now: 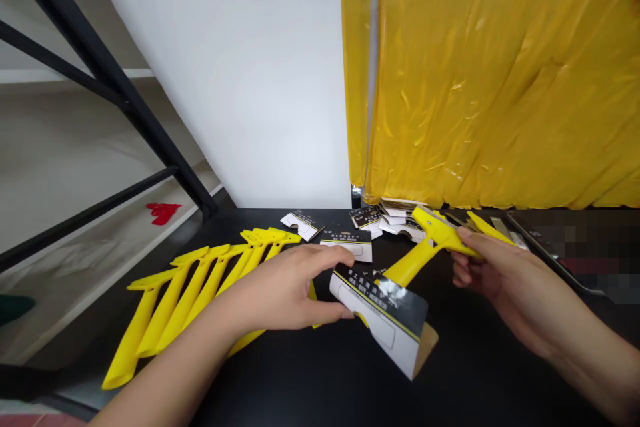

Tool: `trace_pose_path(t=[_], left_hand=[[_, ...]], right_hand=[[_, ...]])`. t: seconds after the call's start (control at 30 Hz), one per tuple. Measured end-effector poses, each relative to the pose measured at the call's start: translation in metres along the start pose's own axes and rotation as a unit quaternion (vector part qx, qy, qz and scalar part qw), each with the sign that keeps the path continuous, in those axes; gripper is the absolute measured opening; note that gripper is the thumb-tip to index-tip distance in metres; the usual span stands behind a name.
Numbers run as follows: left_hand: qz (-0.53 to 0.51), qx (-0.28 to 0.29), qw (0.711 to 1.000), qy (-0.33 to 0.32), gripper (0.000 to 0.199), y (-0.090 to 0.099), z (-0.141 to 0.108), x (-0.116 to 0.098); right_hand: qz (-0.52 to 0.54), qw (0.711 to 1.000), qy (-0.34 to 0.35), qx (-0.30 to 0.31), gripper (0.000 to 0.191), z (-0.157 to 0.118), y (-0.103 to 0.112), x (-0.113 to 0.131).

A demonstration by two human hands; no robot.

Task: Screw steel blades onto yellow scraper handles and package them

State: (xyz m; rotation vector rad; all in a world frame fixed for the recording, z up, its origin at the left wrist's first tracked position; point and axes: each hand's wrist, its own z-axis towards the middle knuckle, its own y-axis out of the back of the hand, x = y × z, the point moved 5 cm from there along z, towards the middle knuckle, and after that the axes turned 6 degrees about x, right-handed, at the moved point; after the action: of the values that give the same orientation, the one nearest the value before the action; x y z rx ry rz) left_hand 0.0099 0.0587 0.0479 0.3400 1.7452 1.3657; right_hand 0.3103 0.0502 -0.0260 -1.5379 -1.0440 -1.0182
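Note:
My left hand (297, 287) pinches the left edge of a printed black-and-white cardboard sleeve (383, 320) between thumb and fingers. The sleeve is folded and partly opened at its right end. My right hand (505, 280) grips a yellow scraper (413, 260) by its wide head. Its handle slants down to the left, and the lower end is hidden behind the sleeve; I cannot tell whether it is inside. Several yellow scrapers (200, 287) lie side by side left of my left hand, some partly covered by my forearm.
Loose cardboard sleeves (345, 245) lie beyond my hands on the black table (300, 387), with a pile (400, 219) farther back. A dark flat object (545, 250) lies at right. Behind stand a white panel (240, 80) and yellow-wrapped goods (500, 80). A black metal frame (120, 93) borders the left.

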Motion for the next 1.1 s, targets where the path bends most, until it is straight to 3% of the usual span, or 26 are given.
trace_pose_path(t=[0.17, 0.53, 0.97, 1.1], left_hand=[[0.01, 0.015, 1.0, -0.008, 0.049, 0.0, -0.002, -0.006], [0.041, -0.022, 0.999, 0.007, 0.057, 0.0, -0.006, -0.006], [0.069, -0.086, 0.994, -0.022, 0.056, -0.009, -0.001, -0.021], [0.085, -0.097, 0.991, -0.029, 0.056, -0.013, 0.0, -0.026]], right_hand=[[-0.014, 0.999, -0.03, 0.013, 0.043, 0.001, 0.002, -0.006], [-0.022, 0.998, -0.046, 0.042, 0.043, 0.002, 0.001, -0.01], [-0.015, 0.988, -0.089, 0.127, 0.038, -0.007, -0.011, -0.018], [-0.044, 0.977, -0.098, 0.185, 0.039, -0.013, -0.021, -0.019]])
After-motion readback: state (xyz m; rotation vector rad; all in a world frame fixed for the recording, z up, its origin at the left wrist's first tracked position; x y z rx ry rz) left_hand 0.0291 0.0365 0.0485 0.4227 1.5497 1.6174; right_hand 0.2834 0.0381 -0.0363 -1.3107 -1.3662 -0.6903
